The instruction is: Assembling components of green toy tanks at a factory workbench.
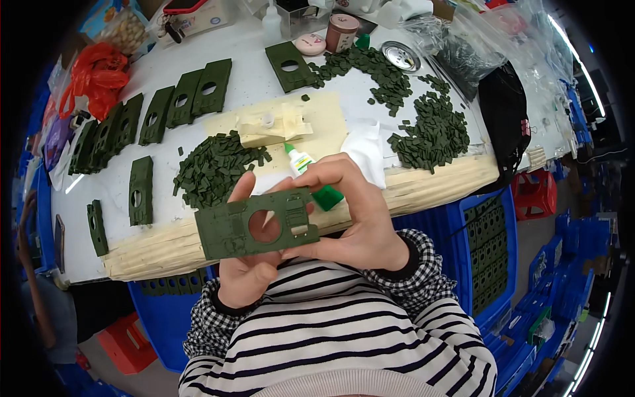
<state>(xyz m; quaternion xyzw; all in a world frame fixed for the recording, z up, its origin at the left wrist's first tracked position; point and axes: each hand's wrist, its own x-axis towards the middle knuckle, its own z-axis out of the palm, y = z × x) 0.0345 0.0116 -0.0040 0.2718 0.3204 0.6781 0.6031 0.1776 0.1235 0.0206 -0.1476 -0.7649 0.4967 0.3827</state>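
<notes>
**Dark green panel held between two bare hands above the table's front edge**

A dark green, rectangular plastic panel with a large round hole (228, 228) is held up in front of the striped top, and it serves here as the clock's centre. The left hand (248, 278) supports it from below at 6 o'clock, fingers behind it, one fingertip showing past its upper edge. The right hand (367, 225), at 3 o'clock, is curled around the right end, thumb along the lower edge and index finger arched over the upper corner; both hands grip the panel.

Near 11 o'clock lies a heap of small, flat, dark green rectangular pieces (215, 169). At 1 o'clock, just beyond the right fingers, is a white bottle with a green nozzle (300, 163). A pale block wrapped in tape (274, 129) sits at 12 o'clock, with another holed green panel (281, 56) farther out. A crumpled white sheet (365, 155) lies at 2 o'clock, and a second heap of green pieces (436, 132) beyond it.

A slanting row of similar green panels (221, 74) runs from 10 to nearly 12 o'clock. Cream ribbed padding (443, 185) edges the table. At 3 o'clock, a blue plastic crate (508, 245) holds more holed panels.
</notes>
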